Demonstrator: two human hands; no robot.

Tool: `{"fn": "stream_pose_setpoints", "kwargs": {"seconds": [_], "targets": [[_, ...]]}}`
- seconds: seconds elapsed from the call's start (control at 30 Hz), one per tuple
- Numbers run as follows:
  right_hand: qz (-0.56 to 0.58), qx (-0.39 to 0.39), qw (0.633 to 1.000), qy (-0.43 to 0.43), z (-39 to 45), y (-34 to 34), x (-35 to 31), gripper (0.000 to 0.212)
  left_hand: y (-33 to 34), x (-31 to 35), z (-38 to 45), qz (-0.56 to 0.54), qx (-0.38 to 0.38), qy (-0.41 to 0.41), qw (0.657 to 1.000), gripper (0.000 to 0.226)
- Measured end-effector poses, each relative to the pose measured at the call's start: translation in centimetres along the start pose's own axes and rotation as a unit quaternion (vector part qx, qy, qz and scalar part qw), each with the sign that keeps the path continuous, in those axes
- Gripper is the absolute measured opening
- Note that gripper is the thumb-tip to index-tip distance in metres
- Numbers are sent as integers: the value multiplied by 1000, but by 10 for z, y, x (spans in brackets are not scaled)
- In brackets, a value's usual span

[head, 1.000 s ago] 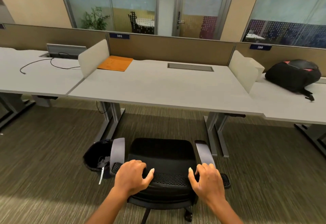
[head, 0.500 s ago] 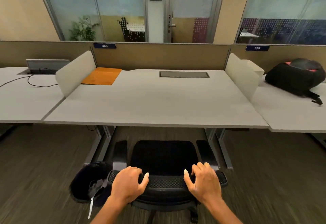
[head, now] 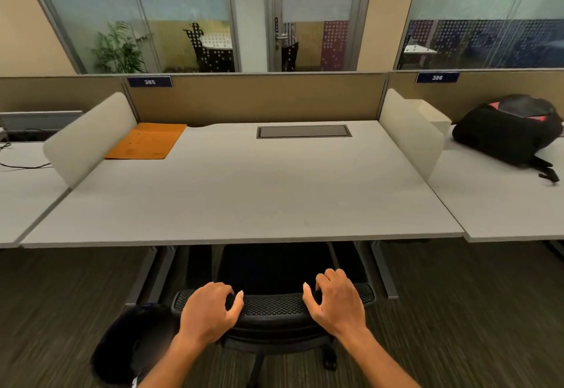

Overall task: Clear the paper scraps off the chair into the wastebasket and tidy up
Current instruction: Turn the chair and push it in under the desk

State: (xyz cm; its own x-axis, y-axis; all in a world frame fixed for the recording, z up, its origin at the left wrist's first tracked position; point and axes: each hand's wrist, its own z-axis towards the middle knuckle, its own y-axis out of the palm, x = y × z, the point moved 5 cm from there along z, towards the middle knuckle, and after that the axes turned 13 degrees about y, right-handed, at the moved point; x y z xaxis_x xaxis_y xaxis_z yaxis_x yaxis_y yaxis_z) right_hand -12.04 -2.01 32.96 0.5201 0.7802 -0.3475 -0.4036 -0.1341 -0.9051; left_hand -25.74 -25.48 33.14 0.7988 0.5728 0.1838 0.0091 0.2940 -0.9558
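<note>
A black mesh office chair point(head: 274, 305) stands at the front edge of the grey desk point(head: 238, 198), its seat dark and partly under the desktop. My left hand point(head: 207, 311) grips the top of the chair's backrest on the left. My right hand point(head: 337, 302) grips the same top rail on the right. A black wastebasket point(head: 134, 342) sits on the carpet to the left of the chair, blurred, with a bit of white at its lower edge. No scraps show on the seat.
An orange folder point(head: 146, 145) lies at the desk's back left. White dividers point(head: 409, 131) stand at both sides. A black backpack point(head: 506, 131) rests on the right-hand desk. Desk legs point(head: 384, 268) flank the chair; carpet lies all round.
The chair has rolled forward toward the desk, its seat and armrests now going under the desktop. Both hands kept their grip on the backrest. The wastebasket now lies nearer me, at the lower left.
</note>
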Motion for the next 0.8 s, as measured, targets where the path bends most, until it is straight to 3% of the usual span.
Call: {"fn": "stream_pose_setpoints", "kwargs": {"seconds": [0.17,0.37,0.8], "targets": [[8,11,1000,3,29,4,3,36,6,-7,29,-4,4,4,1000,50],[9,19,1000,5,60,9,8,32,10,-12,57,-21,50,21,998,36],[-13,15,1000,7,126,27,17,32,23,-27,117,-12,37,13,999,53]]}}
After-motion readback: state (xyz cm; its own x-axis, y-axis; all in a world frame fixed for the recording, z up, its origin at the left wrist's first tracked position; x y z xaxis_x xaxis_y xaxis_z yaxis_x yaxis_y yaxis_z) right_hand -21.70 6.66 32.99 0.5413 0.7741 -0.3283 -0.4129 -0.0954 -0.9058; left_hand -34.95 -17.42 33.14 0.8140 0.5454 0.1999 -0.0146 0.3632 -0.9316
